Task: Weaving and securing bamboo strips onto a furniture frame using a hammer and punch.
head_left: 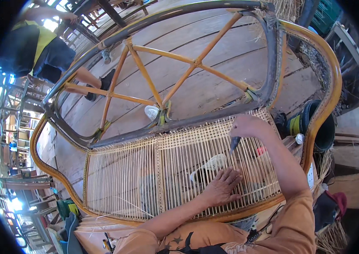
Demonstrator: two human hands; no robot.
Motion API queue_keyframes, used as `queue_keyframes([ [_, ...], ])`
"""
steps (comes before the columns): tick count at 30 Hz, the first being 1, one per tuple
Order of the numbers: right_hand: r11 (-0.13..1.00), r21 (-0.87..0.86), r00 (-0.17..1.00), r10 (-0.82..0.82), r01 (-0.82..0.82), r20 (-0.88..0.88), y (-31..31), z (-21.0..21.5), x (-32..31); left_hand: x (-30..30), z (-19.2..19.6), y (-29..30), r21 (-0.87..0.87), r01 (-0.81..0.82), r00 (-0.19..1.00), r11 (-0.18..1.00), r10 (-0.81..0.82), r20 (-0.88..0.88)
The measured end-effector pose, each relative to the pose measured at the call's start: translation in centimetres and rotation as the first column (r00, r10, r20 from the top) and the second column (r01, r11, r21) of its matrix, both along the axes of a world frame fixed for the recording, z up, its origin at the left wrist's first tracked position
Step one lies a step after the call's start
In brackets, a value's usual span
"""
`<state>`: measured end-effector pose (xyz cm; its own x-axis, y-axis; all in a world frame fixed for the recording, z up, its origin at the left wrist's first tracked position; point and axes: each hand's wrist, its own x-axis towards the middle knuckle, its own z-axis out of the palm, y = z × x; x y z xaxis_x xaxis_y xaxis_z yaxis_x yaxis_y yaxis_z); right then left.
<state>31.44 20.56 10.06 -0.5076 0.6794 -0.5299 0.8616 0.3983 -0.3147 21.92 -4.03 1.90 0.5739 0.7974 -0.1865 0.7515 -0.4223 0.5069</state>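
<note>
A rattan bench frame (pixel 334 80) stands before me, its seat strung with thin pale cane strands (pixel 118 178). Along the seat's far edge, several crosswise strands make a woven band (pixel 200 137). My right hand (pixel 249 126) is closed over that band near its right end, gripping a dark pointed tool (pixel 235 144) whose tip points down toward the strands. My left hand (pixel 222 186) lies flat on the lengthwise strands nearer me, fingers spread, holding nothing.
Crossed rattan poles (pixel 196 63) fill the bench's back. A person (pixel 40 55) in dark shorts is at the far left. To the right are a dark bucket (pixel 315 125) and a dark red cloth (pixel 338 201). A white shoe (pixel 209 167) shows below the strands.
</note>
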Motion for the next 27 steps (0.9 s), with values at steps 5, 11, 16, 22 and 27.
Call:
queue_keyframes([
  [5, 0.938, 0.144, 0.920, -0.264, 0.315, -0.290, -0.5, -0.7, -0.2, 0.2, 0.2, 0.0, -0.028, -0.003, 1.000, 1.000, 0.002, -0.027],
  [11, 0.948, 0.163, 0.888, -0.183, 0.272, -0.422, -1.6, -2.0, -0.3, -0.6, 1.1, 0.6, 0.021, -0.054, 0.998, 0.998, 0.053, 0.047],
  [16, 0.862, -0.051, 0.606, -0.396, 0.505, -0.690, -3.6, -5.0, 2.1, -4.0, -0.9, 5.3, 0.095, -0.540, 0.826, 0.837, 0.548, -0.133],
  [22, 0.836, -0.109, 0.624, -0.482, 0.538, -0.615, -5.8, -8.7, 1.7, -5.7, -3.6, 9.0, 0.215, -0.756, 0.608, 0.618, 0.785, -0.119],
  [27, 0.829, -0.109, 0.625, -0.494, 0.549, -0.604, -6.5, -8.8, 1.5, -5.6, -4.9, 8.8, 0.184, -0.764, 0.597, 0.618, 0.786, -0.160],
])
